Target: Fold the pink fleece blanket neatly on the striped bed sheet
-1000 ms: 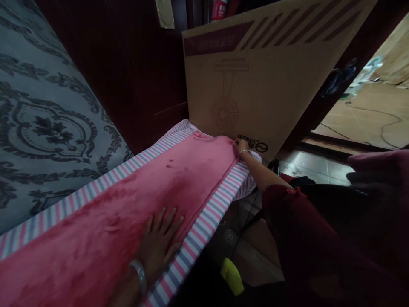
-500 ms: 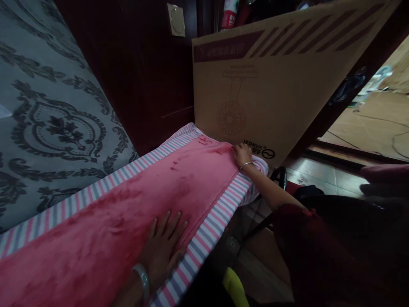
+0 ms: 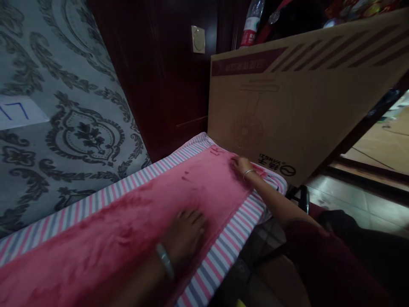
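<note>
A pink plush cover (image 3: 204, 179) with a pink, grey and white striped border (image 3: 220, 256) lies over a long, narrow surface. My left hand (image 3: 187, 230), a pale bangle at its wrist, rests palm down on the plush, fingers somewhat apart and blurred; it holds nothing. Farther off, close to the cover's far end, my right hand (image 3: 242, 165) touches the plush with bent fingers. Whether it pinches any cloth cannot be made out. Beside that hand the border is bunched at the far right corner. Small darker marks and brushed streaks show on the plush.
A large cardboard box (image 3: 294, 102) with a printed fan stands just past the far end. Behind it is a bottle (image 3: 251, 25) with a red label. Patterned wallpaper (image 3: 86, 132) and a dark red panel (image 3: 159, 85) border the left side. A black chair-like frame (image 3: 302, 198) is at right.
My left hand has slid forward across the plush. My right hand has come off the cover's far edge onto its top, and the raised fold there lies flatter. The view has shifted left.
</note>
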`<control>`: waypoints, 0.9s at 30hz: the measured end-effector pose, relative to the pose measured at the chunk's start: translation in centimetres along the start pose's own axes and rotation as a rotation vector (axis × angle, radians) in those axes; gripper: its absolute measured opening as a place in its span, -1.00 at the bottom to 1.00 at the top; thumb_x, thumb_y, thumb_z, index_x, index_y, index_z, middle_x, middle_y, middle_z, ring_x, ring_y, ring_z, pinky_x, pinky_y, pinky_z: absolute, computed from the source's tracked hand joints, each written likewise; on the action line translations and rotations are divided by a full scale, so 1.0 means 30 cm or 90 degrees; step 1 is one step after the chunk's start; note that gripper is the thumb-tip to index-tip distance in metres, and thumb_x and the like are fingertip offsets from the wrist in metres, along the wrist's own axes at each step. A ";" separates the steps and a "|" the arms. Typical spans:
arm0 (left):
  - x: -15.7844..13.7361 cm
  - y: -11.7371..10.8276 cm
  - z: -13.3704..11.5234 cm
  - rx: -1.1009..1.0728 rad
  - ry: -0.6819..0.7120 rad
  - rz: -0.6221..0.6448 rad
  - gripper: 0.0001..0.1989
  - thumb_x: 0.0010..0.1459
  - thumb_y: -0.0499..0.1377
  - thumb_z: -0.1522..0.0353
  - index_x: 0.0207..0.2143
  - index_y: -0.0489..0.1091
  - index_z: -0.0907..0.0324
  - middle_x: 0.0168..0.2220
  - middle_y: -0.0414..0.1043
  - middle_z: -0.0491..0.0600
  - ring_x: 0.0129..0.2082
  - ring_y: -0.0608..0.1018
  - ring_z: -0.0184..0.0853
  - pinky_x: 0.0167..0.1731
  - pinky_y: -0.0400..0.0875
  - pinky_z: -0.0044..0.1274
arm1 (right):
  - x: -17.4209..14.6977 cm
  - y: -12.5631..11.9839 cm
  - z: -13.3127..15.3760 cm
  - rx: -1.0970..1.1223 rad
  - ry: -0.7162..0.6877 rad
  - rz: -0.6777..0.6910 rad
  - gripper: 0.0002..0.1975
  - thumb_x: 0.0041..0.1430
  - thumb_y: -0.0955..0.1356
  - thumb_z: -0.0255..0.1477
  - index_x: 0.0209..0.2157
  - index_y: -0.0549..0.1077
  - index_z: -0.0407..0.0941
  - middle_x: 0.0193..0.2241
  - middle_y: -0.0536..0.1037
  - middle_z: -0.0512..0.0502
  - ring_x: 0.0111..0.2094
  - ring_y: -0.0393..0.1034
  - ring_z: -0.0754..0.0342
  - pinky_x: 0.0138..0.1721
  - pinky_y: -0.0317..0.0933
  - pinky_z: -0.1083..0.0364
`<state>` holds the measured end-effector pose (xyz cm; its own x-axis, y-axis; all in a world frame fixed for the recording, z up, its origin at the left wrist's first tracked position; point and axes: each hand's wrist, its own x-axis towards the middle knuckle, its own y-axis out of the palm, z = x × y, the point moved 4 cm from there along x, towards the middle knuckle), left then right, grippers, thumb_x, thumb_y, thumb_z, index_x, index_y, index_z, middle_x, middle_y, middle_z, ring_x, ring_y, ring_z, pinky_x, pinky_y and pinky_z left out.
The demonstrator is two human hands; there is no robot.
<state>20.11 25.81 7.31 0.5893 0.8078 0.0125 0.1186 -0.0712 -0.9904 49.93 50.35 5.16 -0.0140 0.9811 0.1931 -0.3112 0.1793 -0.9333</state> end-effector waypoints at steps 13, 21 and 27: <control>0.271 0.188 0.090 -0.012 -0.004 -0.015 -0.31 0.35 0.02 0.07 0.46 0.00 -0.01 0.52 -0.26 0.09 0.49 -0.19 0.14 0.34 -0.26 0.22 | 0.511 0.143 0.105 0.106 0.053 0.001 -0.42 0.28 0.39 -0.36 0.31 0.35 -0.12 0.14 0.53 -0.30 0.11 0.48 -0.07 0.06 0.30 0.10; 0.275 0.161 0.082 -0.086 -0.010 0.033 -0.26 0.32 0.06 0.08 0.47 -0.05 0.00 0.51 -0.30 0.10 0.48 -0.24 0.19 0.31 -0.28 0.28 | 0.670 0.217 0.122 0.199 -0.017 0.008 -0.62 0.22 0.37 -0.46 0.06 0.60 -0.09 -0.06 0.65 -0.14 -0.10 0.54 -0.02 0.00 0.38 0.03; 0.272 0.176 0.088 -0.096 -0.005 0.036 -0.21 0.30 0.11 0.09 0.48 -0.13 -0.03 0.51 -0.37 0.06 0.48 -0.27 0.21 0.30 -0.28 0.30 | 0.700 0.284 0.099 0.251 -0.017 -0.007 -0.68 0.23 0.34 -0.50 -0.04 0.62 -0.23 -0.22 0.68 -0.15 -0.23 0.52 0.05 -0.13 0.40 0.09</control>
<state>23.43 33.56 1.83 0.5917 0.8050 -0.0440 0.2042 -0.2025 -0.9577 44.16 72.26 2.16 -0.0322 0.9759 0.2159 -0.6528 0.1431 -0.7439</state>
